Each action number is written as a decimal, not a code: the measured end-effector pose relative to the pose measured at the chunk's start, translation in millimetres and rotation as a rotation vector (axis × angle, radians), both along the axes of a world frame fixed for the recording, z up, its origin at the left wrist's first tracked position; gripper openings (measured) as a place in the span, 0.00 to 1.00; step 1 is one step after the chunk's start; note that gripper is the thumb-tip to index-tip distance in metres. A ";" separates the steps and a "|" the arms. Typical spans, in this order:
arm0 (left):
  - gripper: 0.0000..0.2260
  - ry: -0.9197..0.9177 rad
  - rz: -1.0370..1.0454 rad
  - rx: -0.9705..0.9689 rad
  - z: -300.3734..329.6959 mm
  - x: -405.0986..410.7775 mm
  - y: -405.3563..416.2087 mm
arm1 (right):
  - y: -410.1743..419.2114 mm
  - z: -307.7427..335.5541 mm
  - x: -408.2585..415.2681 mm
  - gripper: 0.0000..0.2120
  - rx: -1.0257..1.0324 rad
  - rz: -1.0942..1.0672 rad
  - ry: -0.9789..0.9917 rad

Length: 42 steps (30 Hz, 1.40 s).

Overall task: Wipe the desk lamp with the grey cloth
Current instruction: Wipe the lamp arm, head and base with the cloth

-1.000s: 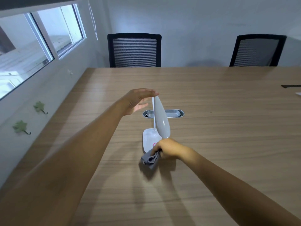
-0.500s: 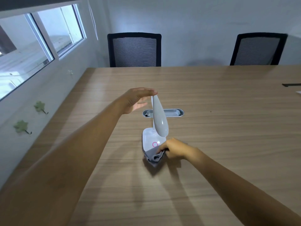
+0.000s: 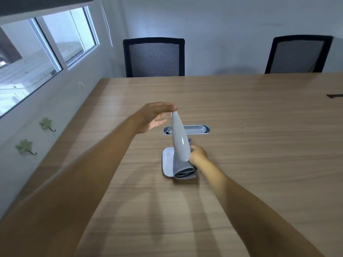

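Note:
A white desk lamp stands mid-table, with a long grey-white head (image 3: pixel 179 140) raised over a flat white base (image 3: pixel 167 160). My left hand (image 3: pixel 156 115) rests its fingertips on the upper tip of the lamp head, palm down, fingers spread. My right hand (image 3: pixel 197 154) grips the folded grey cloth (image 3: pixel 182 168), which lies across the right part of the base, under the lamp head. The lamp's neck is hidden behind the head.
A wooden table (image 3: pixel 259 145) has an oval metal cable slot (image 3: pixel 194 129) just behind the lamp. Two black mesh chairs (image 3: pixel 154 56) (image 3: pixel 297 54) stand at the far side. A dark object (image 3: pixel 334 96) lies at the right edge. A wall with windows runs along the left.
My right hand has pushed the grey cloth from the table in front of the base up onto the base, toward the lamp's neck. My left hand stays on the lamp head's tip.

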<state>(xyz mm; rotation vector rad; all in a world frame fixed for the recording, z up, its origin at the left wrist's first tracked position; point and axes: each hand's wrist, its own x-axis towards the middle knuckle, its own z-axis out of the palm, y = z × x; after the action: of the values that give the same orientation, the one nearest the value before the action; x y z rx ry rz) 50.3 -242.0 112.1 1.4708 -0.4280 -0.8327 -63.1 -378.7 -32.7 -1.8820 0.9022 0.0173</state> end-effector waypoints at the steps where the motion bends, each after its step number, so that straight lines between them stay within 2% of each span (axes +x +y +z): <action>1: 0.09 0.000 0.000 0.004 -0.4 0.6 -0.2 | -6.6 0.3 -0.2 0.05 -0.132 0.026 0.066; 4: 0.08 -0.008 -0.010 0.003 -0.7 1.5 -0.8 | -35.5 11.0 2.1 0.13 -0.324 -0.010 0.158; 7: 0.08 -0.009 -0.015 0.000 -1.8 2.3 -0.7 | -51.9 28.6 23.5 0.18 -0.270 0.104 0.083; 9: 0.07 -0.016 -0.019 0.004 -2.0 1.2 -0.6 | -48.6 36.5 36.6 0.16 -0.164 0.275 0.099; 10: 0.07 -0.023 -0.019 0.007 -2.0 1.4 -0.3 | -46.4 35.8 42.6 0.12 -0.159 0.343 0.136; 13: 0.07 -0.039 -0.029 0.020 -1.3 3.4 -0.5 | -43.8 26.7 53.7 0.09 -0.366 0.501 0.293; 16: 0.08 -0.039 -0.035 0.022 -1.3 5.1 0.2 | -47.2 30.0 62.8 0.11 -0.512 0.470 0.292; 19: 0.09 -0.034 -0.031 0.016 -2.9 4.3 0.7 | -44.8 30.8 69.7 0.10 -0.312 0.360 0.118; 22: 0.08 -0.030 -0.037 0.007 -3.9 3.8 1.8 | -39.8 23.0 68.6 0.15 -0.275 0.426 0.224; 24: 0.08 -0.032 -0.042 0.011 -3.2 3.9 1.8 | -41.3 21.2 66.6 0.10 -0.375 0.416 0.311; 26: 0.08 -0.033 -0.034 0.017 -2.0 3.7 1.6 | -47.5 21.5 70.2 0.11 -0.426 0.316 0.281; 28: 0.08 -0.034 -0.031 0.019 -1.6 3.1 1.3 | -50.3 23.9 70.7 0.13 -0.229 0.192 0.140; 30: 0.08 -0.035 -0.031 0.015 -1.5 2.6 2.0 | -47.8 21.0 67.9 0.08 -0.066 0.146 0.086; 32: 0.07 -0.036 -0.036 0.015 -1.0 2.5 2.6 | -46.6 15.1 59.8 0.09 -0.125 0.212 0.197; 34: 0.07 -0.035 -0.039 0.018 -0.3 2.8 3.1 | -47.4 9.9 51.3 0.07 -0.283 0.198 0.285; 37: 0.08 -0.036 -0.037 0.025 0.2 3.0 2.9 | -50.2 8.5 44.6 0.12 -0.286 0.020 0.139; 40: 0.07 -0.020 -0.020 0.011 -0.5 1.8 2.1 | -42.3 10.3 41.6 0.12 -0.105 0.113 -0.011; 42: 0.07 -0.010 -0.010 0.000 -0.3 0.6 1.8 | -36.8 6.5 34.0 0.10 -0.166 0.222 0.086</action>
<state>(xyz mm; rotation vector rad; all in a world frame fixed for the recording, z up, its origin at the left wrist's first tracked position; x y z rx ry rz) 50.9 -240.2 111.8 1.4743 -0.4430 -0.8339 -29.1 -415.5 -26.2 -2.1435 0.7671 0.1637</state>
